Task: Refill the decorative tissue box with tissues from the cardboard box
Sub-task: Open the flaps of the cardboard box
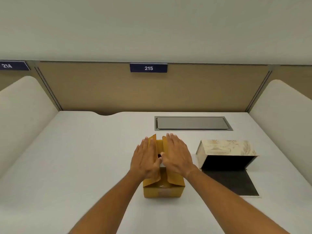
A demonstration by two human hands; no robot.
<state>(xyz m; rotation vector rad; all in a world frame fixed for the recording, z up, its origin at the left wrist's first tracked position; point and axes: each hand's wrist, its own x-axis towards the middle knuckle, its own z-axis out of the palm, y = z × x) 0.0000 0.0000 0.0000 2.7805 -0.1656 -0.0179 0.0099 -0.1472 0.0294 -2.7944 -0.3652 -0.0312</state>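
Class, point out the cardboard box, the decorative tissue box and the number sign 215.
cardboard box [162,191]: head view, front wall.
decorative tissue box [226,146]: head view, patterned top.
number sign 215 [148,68]: head view, centre.

Desk surface [84,157]: lying bare and open to passage along the whole left side and the near edge. Centre: cardboard box [163,188] standing as an obstacle, its top flaps being covered by the left hand [146,160] and right hand [177,155], flat and side by side, leaving only a narrow dark gap between them. Right: decorative tissue box [226,148] lying near the cardboard box, its dark flap [231,182] spreading toward the near edge; side partitions [22,112] and back panel [148,92] closing off three sides.
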